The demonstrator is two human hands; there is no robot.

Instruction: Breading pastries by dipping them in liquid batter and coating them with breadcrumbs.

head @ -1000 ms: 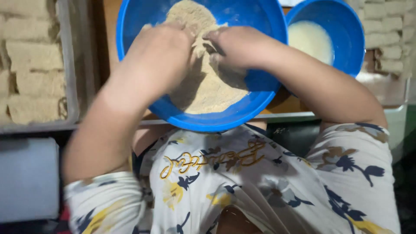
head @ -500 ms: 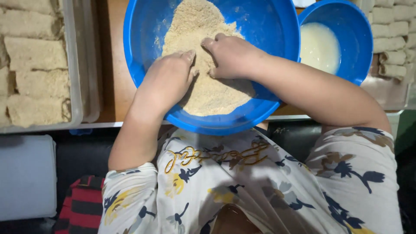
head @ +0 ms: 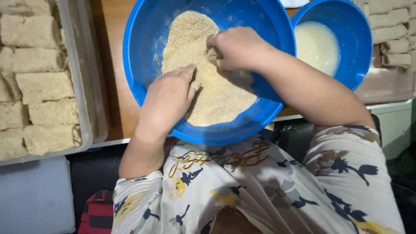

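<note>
Pressing into breadcrumbs point(head: 216, 93) inside the blue bowl point(head: 143, 65), left hand point(head: 169, 97) lies flat, right hand point(head: 234, 47) clenched on crumbs.

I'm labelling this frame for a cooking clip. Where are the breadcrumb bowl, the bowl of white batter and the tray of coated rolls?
breadcrumb bowl point(head: 138, 65), head view, bare left inner wall.
bowl of white batter point(head: 353, 32), head view, blue inner wall.
tray of coated rolls point(head: 77, 86), head view, clear right rim.

White floral-print shirt point(head: 260, 182), short sleeves
</note>
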